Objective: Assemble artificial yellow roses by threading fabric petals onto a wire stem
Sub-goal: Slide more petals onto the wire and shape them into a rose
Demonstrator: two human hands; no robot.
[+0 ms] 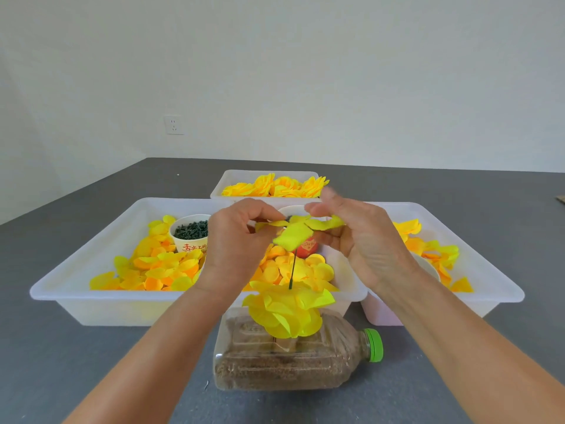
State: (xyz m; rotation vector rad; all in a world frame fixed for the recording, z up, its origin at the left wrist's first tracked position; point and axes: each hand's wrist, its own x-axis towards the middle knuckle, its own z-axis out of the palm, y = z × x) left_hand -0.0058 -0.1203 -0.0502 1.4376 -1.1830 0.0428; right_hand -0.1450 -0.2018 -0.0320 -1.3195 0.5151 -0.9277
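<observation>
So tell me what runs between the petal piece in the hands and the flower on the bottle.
In the head view, a bare stretch of thin green wire stem runs between the petal piece and the flower, with loose petals in the tray behind it.

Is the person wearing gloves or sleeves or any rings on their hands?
No. The left hand and right hand are bare, with no gloves, rings, watch or bracelets showing. Both forearms are uncovered right down to the picture's edge, so no sleeves show.
</observation>
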